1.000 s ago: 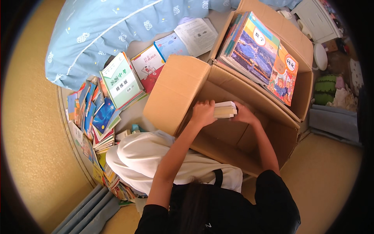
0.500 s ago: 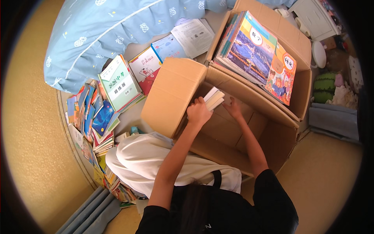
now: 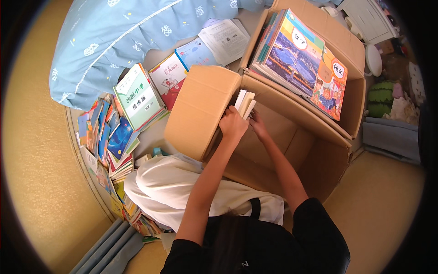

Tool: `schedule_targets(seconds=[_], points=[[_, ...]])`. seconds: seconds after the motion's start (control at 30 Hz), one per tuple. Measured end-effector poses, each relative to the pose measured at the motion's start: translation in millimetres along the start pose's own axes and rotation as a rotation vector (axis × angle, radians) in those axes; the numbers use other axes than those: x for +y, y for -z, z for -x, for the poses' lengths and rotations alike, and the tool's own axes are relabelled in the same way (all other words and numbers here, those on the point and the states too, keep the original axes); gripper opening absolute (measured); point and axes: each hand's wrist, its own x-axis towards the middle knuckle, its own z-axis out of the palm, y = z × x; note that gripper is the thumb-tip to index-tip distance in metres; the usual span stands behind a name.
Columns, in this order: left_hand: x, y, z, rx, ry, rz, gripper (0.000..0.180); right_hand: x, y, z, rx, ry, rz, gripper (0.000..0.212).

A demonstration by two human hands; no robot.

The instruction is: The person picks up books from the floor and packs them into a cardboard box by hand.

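Over the far left corner of the near cardboard box (image 3: pixel 273 169), my left hand (image 3: pixel 234 124) is closed round a small stack of books (image 3: pixel 245 104), their pale page edges facing up. On the stack's right side, my right hand (image 3: pixel 259 126) presses against it with bent fingers, partly hidden. Both forearms reach over the box's near wall. Brown cardboard shows inside the box below my hands. A wide flap (image 3: pixel 200 109) folds outward left of my left hand.
Beyond stands a second cardboard box (image 3: pixel 353 98) holding stacked textbooks (image 3: pixel 294 50). Books lie on the floor to the left, including a green-and-white stack (image 3: pixel 139 98), a red-and-white book (image 3: pixel 168 82) and a heaped pile (image 3: pixel 107 132). A blue patterned bedspread (image 3: pixel 123 41) hangs at far left.
My right hand has moved left and closed in against the small books. The stack has turned more upright, while my left hand keeps its hold.
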Motion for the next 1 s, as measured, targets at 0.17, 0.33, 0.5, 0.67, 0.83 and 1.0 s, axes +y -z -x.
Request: schedule_targets(seconds=[0.17, 0.33, 0.5, 0.67, 0.83, 1.0], points=[[-8.1, -8.9, 1.0, -0.018, 0.033, -0.009, 0.056, 4.9, -16.1, 30.6, -0.044, 0.048, 0.475, 0.066], [-13.3, -9.8, -1.8, -0.032, -0.003, -0.067, 0.06, -8.3, -58.8, 71.0, -0.03, 0.439, 0.73, 0.076], [-23.8, -9.6, 0.4, 0.018, -0.001, 0.001, 0.071, -3.8, -97.7, 68.4, 0.209, 0.276, 0.576, 0.079], [-6.4, -2.5, 3.5, -0.151, -0.11, 0.063, 0.093, 52.5, -65.7, 36.6, 0.405, 0.186, 0.563, 0.079], [-40.9, 3.5, 9.0, -0.16, -0.095, 0.154, 0.091, 30.3, -92.3, 44.3, 0.336, 0.16, 0.615, 0.08], [-45.9, 3.6, 21.3, -0.272, -0.04, 0.387, 0.075, 25.0, -79.7, 46.3, 0.345, 0.149, 0.634, 0.082]])
